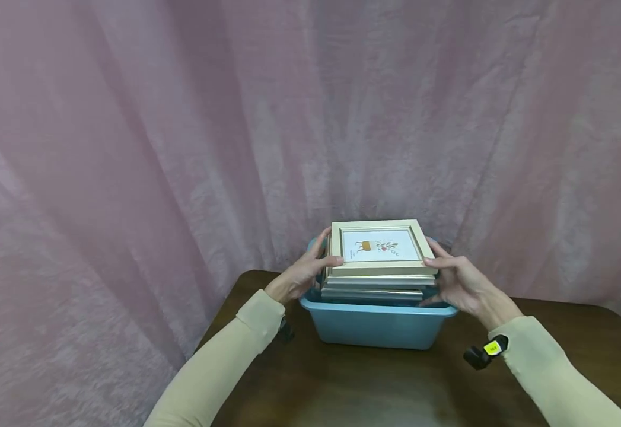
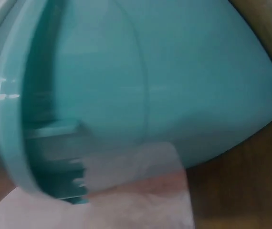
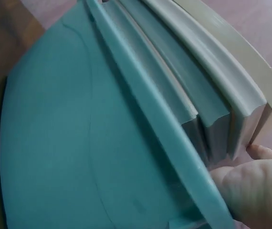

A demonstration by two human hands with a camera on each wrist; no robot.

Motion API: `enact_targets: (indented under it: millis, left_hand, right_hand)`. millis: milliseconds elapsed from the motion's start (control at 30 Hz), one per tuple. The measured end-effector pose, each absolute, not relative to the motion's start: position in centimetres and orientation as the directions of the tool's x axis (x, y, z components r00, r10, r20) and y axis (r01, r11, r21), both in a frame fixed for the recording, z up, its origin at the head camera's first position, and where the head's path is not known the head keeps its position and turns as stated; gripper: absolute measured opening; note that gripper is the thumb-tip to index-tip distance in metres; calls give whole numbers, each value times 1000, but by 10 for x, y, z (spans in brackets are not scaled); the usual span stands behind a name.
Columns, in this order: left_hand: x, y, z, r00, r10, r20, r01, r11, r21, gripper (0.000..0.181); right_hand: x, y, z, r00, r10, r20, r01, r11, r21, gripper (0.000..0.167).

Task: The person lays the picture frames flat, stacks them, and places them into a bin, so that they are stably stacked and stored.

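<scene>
A cream picture frame [image 1: 376,270] with a small animal-and-plant print lies on top of a stack of other frames [image 1: 376,295]. The stack sits in a light blue plastic basin [image 1: 378,326] and rises above its rim. My left hand [image 1: 306,271] grips the top frame's left side, thumb over the near corner. On the opposite side my right hand [image 1: 462,286] holds that frame, its thumb on the near right corner. From the right wrist, several stacked frame edges [image 3: 212,52] show beside the basin rim. The left wrist view shows mostly basin wall [image 2: 183,71]; the fingers are hidden there.
The basin stands on a dark brown wooden table [image 1: 374,385]. A pink curtain [image 1: 299,118] hangs close behind it. Black wrist-worn devices, one with a yellow-marked face [image 1: 493,348], sit at both cuffs.
</scene>
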State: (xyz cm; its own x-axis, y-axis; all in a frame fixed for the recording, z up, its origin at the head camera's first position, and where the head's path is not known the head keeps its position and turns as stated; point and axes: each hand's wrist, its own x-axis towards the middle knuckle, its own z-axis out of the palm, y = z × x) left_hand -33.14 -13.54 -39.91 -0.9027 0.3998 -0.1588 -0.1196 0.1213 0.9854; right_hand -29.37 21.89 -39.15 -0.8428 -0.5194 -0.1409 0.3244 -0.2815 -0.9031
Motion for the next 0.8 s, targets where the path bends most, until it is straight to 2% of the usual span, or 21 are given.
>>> enact_targets:
  millis: [333,600,800]
  left_hand:
    - [-342,-137,-395,-865,364,-346,-341,78,937,110]
    - [-357,-124,-401,-870,289,-399,-356,190,915,123]
    - [-361,-103,-417,-877,222,-425,-325,377,867,137]
  right_hand:
    - [-313,203,-389,-786,-563,-254,450,-241,-860,93]
    - [-329,188,-395,-806,-459,-374,489,-159,-858,107]
    - [-335,188,-411,-826,-364,-431,487,-75,-870,110]
